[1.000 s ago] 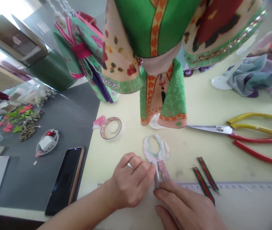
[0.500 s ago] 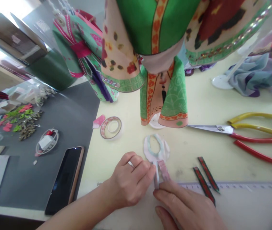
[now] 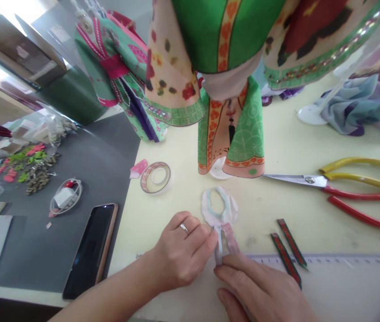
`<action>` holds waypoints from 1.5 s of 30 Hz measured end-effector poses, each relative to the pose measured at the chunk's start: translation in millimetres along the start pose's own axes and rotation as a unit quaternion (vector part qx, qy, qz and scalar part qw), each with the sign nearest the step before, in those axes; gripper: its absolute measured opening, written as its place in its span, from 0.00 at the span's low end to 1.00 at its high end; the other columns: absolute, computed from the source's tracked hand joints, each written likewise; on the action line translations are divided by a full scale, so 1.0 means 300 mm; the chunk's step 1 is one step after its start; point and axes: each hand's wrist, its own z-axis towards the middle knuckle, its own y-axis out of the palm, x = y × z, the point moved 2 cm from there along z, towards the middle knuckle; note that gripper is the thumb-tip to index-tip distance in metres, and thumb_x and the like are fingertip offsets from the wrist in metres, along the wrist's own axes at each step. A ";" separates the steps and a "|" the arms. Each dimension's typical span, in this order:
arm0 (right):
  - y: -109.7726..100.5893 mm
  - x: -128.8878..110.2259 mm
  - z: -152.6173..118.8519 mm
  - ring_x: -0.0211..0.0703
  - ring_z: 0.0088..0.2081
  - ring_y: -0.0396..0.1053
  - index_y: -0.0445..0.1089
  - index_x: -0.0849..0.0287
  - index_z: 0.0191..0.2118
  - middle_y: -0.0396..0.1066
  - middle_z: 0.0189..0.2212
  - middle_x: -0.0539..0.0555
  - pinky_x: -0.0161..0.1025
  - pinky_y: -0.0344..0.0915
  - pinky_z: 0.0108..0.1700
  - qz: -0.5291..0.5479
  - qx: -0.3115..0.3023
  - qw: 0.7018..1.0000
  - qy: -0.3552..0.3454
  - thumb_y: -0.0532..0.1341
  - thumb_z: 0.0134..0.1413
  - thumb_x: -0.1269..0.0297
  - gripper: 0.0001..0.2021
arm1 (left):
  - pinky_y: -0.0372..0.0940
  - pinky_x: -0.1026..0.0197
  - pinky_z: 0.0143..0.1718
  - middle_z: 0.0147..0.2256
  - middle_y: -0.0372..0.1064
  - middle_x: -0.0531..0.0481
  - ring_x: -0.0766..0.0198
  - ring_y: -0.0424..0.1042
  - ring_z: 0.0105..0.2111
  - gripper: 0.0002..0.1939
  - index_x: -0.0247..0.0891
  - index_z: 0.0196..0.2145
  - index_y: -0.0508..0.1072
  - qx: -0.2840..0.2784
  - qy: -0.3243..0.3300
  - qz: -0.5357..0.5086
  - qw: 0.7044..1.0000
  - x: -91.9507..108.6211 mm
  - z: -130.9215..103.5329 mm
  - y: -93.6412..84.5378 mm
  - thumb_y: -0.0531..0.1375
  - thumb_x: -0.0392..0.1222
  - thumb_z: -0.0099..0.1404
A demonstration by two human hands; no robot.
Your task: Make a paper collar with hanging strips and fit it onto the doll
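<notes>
A small whitish fabric collar [image 3: 204,213] with a pale blue inner edge lies flat on the cream table, two narrow strips running down from it toward me. My left hand [image 3: 186,250], a ring on one finger, is closed with its fingertips pinching the pale strip [image 3: 219,246] near the collar. The pink strip [image 3: 230,239] lies just right of that. At the lower end of the strips, my right hand [image 3: 257,284] has its fingers together, pressing on the fabric; its thumb is tucked below. What lies under the right fingertips is hidden.
Yellow- and red-handled scissors [image 3: 310,180], two dark red-patterned strips [image 3: 286,259] and a clear ruler [image 3: 331,260] lie right. Left are a tape roll [image 3: 147,178] and a phone [image 3: 91,250]. A green doll costume [image 3: 206,36] hangs close ahead; another costume [image 3: 114,67] stands behind.
The view has shifted very slightly. Both hands keep the same hold on the fabric strips, and nothing on the table has visibly moved.
</notes>
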 end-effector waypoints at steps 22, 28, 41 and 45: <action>0.001 0.000 0.000 0.35 0.22 0.71 0.71 0.59 0.34 0.74 0.27 0.51 0.28 0.67 0.24 0.003 -0.008 1.000 0.004 0.52 0.56 0.74 0.10 | 0.60 0.52 0.35 0.31 0.72 0.42 0.58 0.64 0.31 0.11 0.26 0.40 0.72 -0.009 -0.008 0.001 1.000 -0.004 -0.003 0.006 0.54 0.30 0.61; 0.004 0.001 0.000 0.35 0.23 0.72 0.70 0.59 0.33 0.74 0.27 0.51 0.28 0.68 0.25 0.004 -0.021 1.000 0.006 0.52 0.56 0.74 0.10 | 0.61 0.51 0.35 0.31 0.72 0.41 0.58 0.65 0.30 0.12 0.26 0.40 0.72 -0.008 -0.009 0.006 1.000 -0.003 0.000 0.000 0.51 0.30 0.63; -0.005 -0.005 0.002 0.36 0.23 0.72 0.71 0.59 0.34 0.75 0.28 0.51 0.29 0.69 0.25 0.000 -0.013 1.000 0.008 0.52 0.56 0.74 0.11 | 0.61 0.51 0.34 0.31 0.71 0.41 0.58 0.65 0.30 0.11 0.25 0.40 0.71 -0.016 -0.009 -0.002 1.000 -0.002 0.009 0.003 0.53 0.29 0.61; -0.002 -0.003 0.004 0.36 0.23 0.72 0.71 0.59 0.34 0.75 0.28 0.51 0.29 0.69 0.25 0.000 -0.013 1.000 0.008 0.51 0.56 0.73 0.11 | 0.60 0.52 0.35 0.31 0.71 0.43 0.58 0.64 0.31 0.12 0.26 0.41 0.71 -0.031 -0.018 0.000 0.999 -0.002 0.006 0.007 0.56 0.29 0.59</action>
